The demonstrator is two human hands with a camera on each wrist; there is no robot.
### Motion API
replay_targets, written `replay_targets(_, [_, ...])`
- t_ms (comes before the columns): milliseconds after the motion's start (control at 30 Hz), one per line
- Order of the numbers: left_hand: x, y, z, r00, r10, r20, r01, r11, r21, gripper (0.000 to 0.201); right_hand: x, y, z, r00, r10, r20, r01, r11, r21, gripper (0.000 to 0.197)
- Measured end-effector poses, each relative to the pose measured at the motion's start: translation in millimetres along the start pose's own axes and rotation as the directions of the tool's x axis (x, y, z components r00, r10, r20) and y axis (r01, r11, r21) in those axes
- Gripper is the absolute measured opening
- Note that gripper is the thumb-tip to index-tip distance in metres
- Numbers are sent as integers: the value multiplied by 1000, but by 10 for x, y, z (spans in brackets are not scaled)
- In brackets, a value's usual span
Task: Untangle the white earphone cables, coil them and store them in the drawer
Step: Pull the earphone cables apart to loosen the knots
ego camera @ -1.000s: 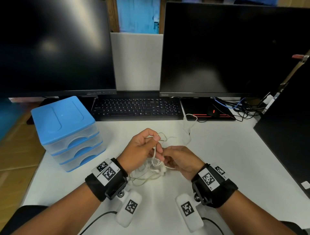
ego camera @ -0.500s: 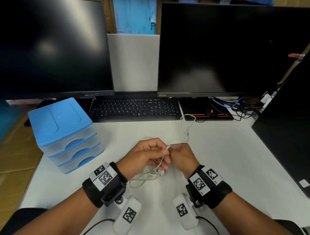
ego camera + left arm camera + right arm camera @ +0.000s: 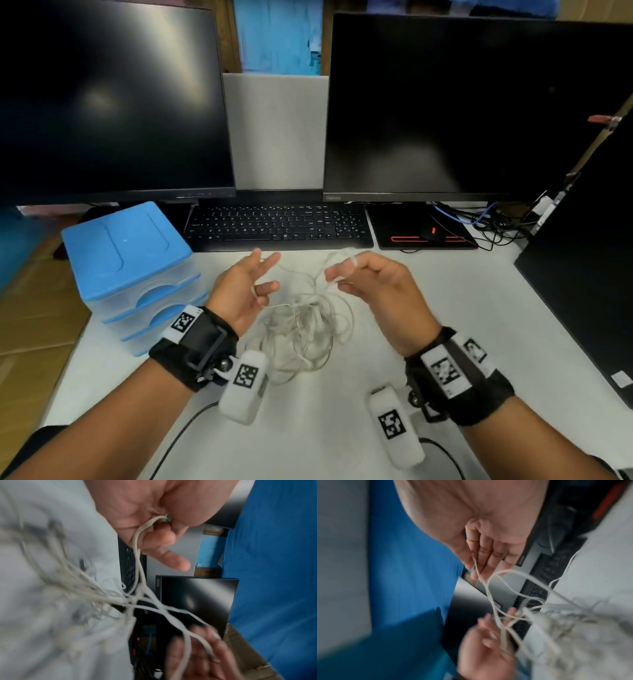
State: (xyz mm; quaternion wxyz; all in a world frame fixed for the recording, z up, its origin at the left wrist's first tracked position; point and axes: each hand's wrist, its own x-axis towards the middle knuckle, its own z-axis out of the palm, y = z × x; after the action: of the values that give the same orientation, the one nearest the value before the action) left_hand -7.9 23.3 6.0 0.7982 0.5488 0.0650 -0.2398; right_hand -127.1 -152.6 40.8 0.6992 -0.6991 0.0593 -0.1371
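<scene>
Head view: both hands (image 3: pixel 310 287) apart above desk (image 3: pixel 445 308), each apparently hooking tangled white earphone cables (image 3: pixel 301 325).

**Desk surroundings**

2 dark, switched-off flat monitors, one at left (image 3: pixel 109 99) and one at right (image 3: pixel 472 106), upright at the back of the white table (image 3: pixel 445 301). Between them, a grey partition panel (image 3: pixel 275 130). Below the screens, a black full-size keyboard (image 3: pixel 277 224), just left of a black mouse pad with red trim (image 3: pixel 404 229) carrying a black mouse with a red light (image 3: pixel 431 232). Further right, a tangle of black and blue cables (image 3: pixel 489 219). Along the right edge, a dark flat panel (image 3: pixel 589 274).
</scene>
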Motion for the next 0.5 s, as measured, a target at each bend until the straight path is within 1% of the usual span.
replay_targets(33, [42, 0, -54, 999, 22, -38, -20, 999, 47, 58, 17, -76, -45, 999, 49, 15, -51, 977, 207, 18])
replay_targets(67, [70, -5, -105, 997, 32, -65, -27, 997, 76, 54, 33, -139, -104, 997, 75, 33, -82, 937, 339, 12])
replay_targets(100, [87, -9, -142, 996, 31, -89, -23, 996, 90, 49, 41, -198, -169, 995, 82, 49, -95, 911, 402, 7])
replay_targets(133, [101, -16, -170, 994, 26, -103, -16, 995, 101, 43, 50, -250, -247, 995, 75, 61, -94, 907, 410, 11])
replay_targets(200, [143, -45, -217, 992, 29, -122, -13, 992, 123, 34, 76, -347, -408, 998, 45, 48, -59, 930, 362, 25])
replay_targets(233, [152, -50, -228, 991, 27, -134, -8, 990, 137, 32, 79, -411, -487, 1000, 7, 15, -11, 946, 325, 30])
replay_targets(300, [164, -53, -240, 985, 31, -167, -1, 985, 174, 30, 85, -524, -659, 991, -107, -74, 123, 959, 255, 31])
replay_targets(367, [171, -58, -260, 978, 31, -207, 11, 980, 201, 22, 86, -589, -830, 971, -191, -143, 216, 960, 180, 24])
replay_targets(433, [173, -66, -276, 975, 25, -222, 24, 976, 215, 20, 75, -613, -946, 957, -224, -186, 237, 970, 48, 22])
replay_targets(500, [160, -76, -272, 985, 16, -171, 24, 974, 226, 19, 90, -569, -1006, 959, -210, -191, 199, 977, -74, 23])
